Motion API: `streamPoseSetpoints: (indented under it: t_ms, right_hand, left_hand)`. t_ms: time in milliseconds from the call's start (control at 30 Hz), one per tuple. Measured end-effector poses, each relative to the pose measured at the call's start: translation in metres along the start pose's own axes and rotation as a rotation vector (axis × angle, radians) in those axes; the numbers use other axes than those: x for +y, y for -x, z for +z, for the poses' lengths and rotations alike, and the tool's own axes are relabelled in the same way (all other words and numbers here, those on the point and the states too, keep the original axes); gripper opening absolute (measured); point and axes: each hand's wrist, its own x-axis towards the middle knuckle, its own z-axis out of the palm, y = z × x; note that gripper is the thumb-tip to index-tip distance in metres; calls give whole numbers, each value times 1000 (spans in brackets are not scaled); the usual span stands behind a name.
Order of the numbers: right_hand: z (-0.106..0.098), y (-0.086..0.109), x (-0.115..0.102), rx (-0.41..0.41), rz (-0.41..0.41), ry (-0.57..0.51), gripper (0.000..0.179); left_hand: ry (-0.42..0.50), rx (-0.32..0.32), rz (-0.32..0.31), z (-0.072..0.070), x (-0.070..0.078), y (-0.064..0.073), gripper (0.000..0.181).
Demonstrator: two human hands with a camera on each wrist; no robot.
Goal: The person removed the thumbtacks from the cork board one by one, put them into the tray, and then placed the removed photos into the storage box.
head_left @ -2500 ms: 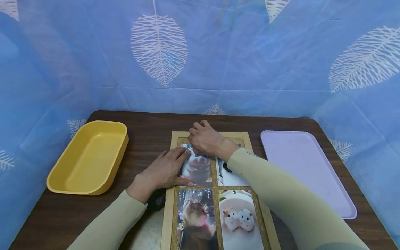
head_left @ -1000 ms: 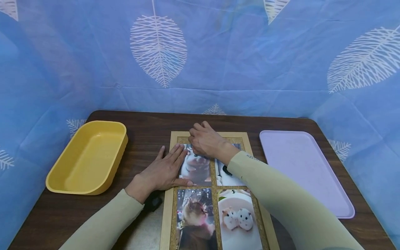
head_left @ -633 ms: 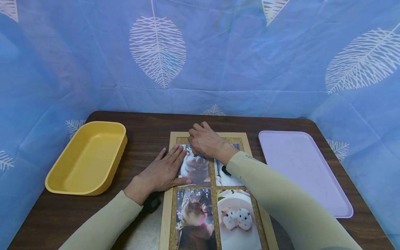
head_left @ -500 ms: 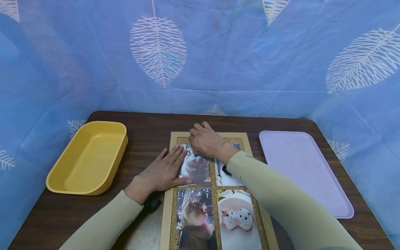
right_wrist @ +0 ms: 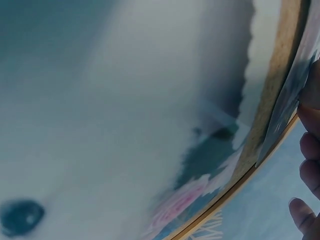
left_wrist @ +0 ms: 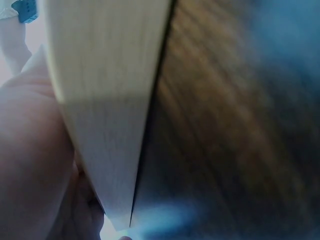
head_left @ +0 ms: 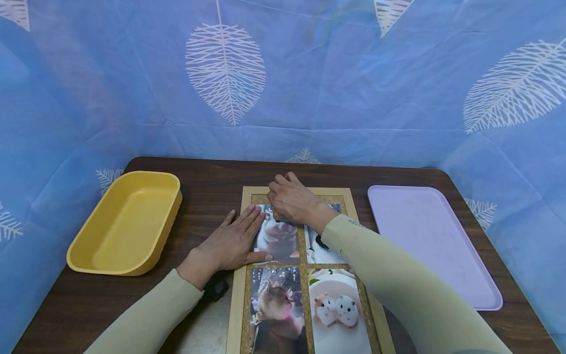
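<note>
A cork board with a pale wooden frame (head_left: 236, 305) lies on the table. My left hand (head_left: 225, 246) rests over its left edge, fingers spread, fingertips and thumb on the upper-left photo (head_left: 280, 243). The wood's side (left_wrist: 105, 75) fills the left wrist view beside that hand. My right hand (head_left: 295, 200) is curled at this photo's top edge; I cannot tell what its hidden fingertips pinch. Its fingers (right_wrist: 310, 145) show at the right wrist view's edge. Below are a cat photo (head_left: 277, 309) and a hamster photo (head_left: 340, 319) with a small shiny pin head (head_left: 330, 271).
Left on the dark wooden table (head_left: 212, 172) stands a deep yellow tub (head_left: 119, 226). A flat lilac tray (head_left: 433, 241) lies to the right. My right forearm partly covers the upper-right photo (head_left: 325, 253). A blue leaf-print cloth (head_left: 336, 88) hangs behind.
Over the last seconds my left hand's fingers have spread apart on the photo's left edge. My right hand stays at the top of the photo, almost still.
</note>
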Motion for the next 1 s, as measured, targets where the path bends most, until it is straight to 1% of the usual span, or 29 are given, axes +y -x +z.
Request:
streamPoseSetpoints:
  t_ms: [267,600,1000]
  right_hand:
    - [0,-1,-1,-11,0,-4,24]
    - [0,1,0,23,-1,1,25]
    - [-2,0,0,15,7,-17,23]
  left_hand:
    - [8,-2,-3,0,0,0,104]
    - [18,-4,-6,-1,0,0,104]
    - [26,-5,-6,-2,0,0,105]
